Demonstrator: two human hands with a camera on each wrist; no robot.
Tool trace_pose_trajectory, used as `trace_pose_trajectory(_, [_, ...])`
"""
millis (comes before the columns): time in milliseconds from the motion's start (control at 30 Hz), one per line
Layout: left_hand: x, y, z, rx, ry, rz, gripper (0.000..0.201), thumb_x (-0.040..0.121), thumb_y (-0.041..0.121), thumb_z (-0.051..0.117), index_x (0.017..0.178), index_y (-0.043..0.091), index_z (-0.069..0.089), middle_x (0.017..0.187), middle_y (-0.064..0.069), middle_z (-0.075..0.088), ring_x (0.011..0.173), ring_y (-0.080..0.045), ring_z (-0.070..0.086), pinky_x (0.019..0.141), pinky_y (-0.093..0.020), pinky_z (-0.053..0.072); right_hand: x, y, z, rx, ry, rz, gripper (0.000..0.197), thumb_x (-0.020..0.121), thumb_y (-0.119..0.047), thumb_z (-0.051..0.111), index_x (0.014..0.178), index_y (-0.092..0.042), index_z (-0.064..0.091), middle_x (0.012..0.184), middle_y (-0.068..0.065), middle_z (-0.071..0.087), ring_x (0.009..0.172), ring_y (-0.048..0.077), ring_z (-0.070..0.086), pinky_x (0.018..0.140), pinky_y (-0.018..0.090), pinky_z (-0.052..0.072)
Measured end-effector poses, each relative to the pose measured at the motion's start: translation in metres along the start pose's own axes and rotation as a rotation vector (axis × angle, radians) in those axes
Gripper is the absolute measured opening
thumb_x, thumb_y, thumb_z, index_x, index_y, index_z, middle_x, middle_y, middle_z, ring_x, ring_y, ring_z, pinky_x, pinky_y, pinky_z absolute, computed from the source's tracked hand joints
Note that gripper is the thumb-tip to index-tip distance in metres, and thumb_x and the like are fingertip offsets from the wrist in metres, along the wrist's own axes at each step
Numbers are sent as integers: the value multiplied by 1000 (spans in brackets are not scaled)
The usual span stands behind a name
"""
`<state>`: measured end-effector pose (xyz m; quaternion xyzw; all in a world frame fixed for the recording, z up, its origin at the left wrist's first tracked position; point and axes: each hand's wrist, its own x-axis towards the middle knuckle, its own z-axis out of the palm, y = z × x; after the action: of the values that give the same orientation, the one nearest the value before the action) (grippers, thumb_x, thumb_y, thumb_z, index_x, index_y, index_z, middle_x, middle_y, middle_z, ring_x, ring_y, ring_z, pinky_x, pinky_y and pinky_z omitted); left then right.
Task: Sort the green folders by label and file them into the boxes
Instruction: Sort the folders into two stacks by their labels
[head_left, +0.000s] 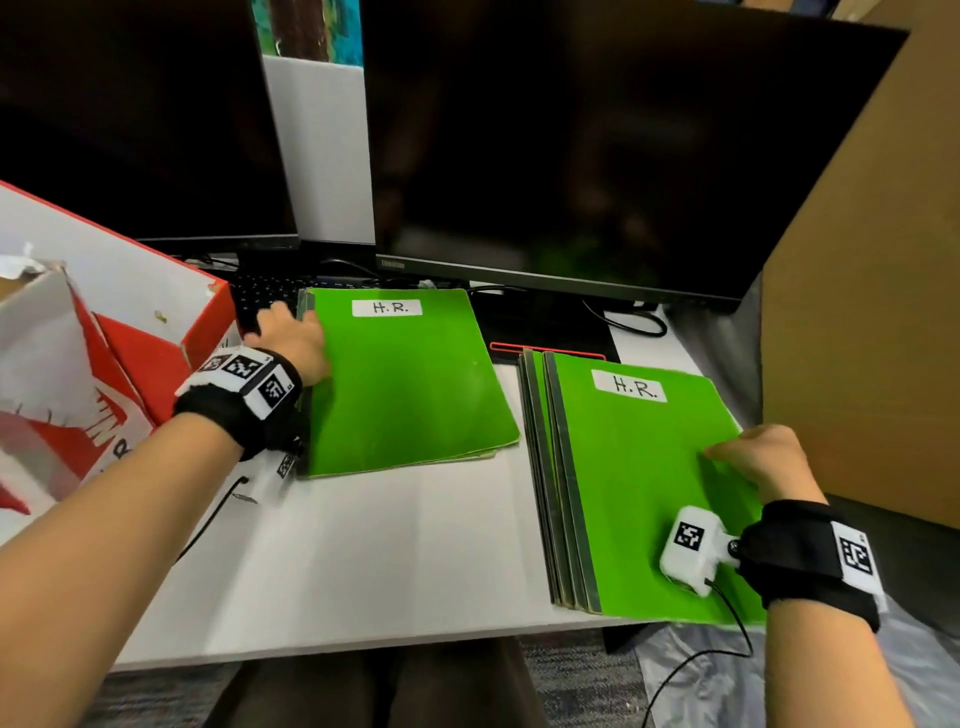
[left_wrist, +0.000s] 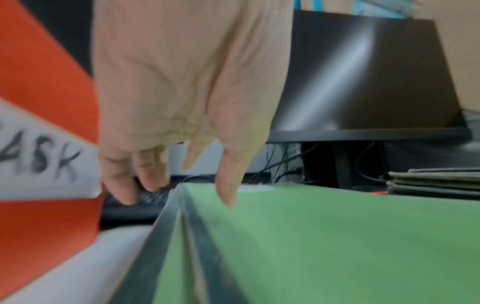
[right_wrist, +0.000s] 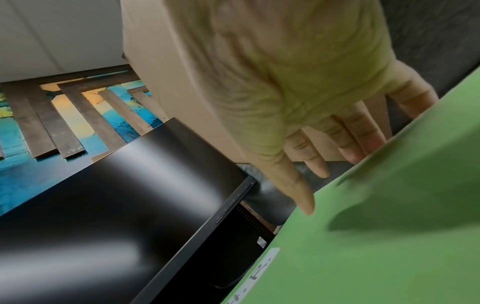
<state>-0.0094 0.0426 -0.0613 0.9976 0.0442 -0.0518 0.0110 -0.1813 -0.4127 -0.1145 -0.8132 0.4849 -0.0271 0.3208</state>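
Observation:
Two stacks of green folders lie on the white table (head_left: 363, 545). The left stack (head_left: 410, 379) and the right stack (head_left: 649, 493) each show a top label reading "H.R.". My left hand (head_left: 291, 338) straddles the left stack's spine (left_wrist: 171, 236): the thumb lies over the cover (left_wrist: 337, 236) and the fingers (left_wrist: 124, 185) hang fairly straight outside the edge. My right hand (head_left: 763, 457) grips the right edge of the right stack's top folder (right_wrist: 389, 226), thumb on top and fingers (right_wrist: 363, 144) tucked under the edge. A red and white box (head_left: 130, 322) stands at the left, a brown cardboard box (head_left: 857, 260) at the right.
Two dark monitors (head_left: 571, 145) stand close behind the folders. A black keyboard (head_left: 260, 301) sits by the left stack and cables (head_left: 634, 322) run under the screens. The red box carries a handwritten label ending "ASK" (left_wrist: 39, 162). The table's front edge runs near my body.

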Motion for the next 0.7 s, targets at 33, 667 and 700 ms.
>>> trace_pose_trajectory(33, [-3, 4, -8, 55, 19, 46, 67, 83, 31, 69, 137, 11, 35, 137, -19, 31, 131, -37, 28, 103, -49, 33, 3, 1, 1, -38, 7, 9, 53, 45, -36, 82, 86, -6, 67, 105, 21, 67, 102, 37, 62, 81, 41, 50])
trace_pose_trajectory(667, [-104, 142, 26, -1080, -586, 518, 36, 88, 9, 65, 121, 11, 49, 103, -5, 61, 82, -17, 62, 66, -30, 52, -42, -30, -21, 521, 26, -32, 40, 96, 1, 49, 133, 14, 39, 133, 26, 50, 110, 25, 50, 86, 38, 40])
trace_pose_trajectory(700, [-104, 141, 26, -1111, -574, 529, 46, 87, 7, 66, 127, 12, 45, 107, -4, 61, 86, -16, 62, 64, -27, 53, -40, -32, -16, 538, 37, -50, 38, 95, 1, 49, 130, 15, 42, 126, 27, 53, 101, 23, 49, 79, 36, 38])
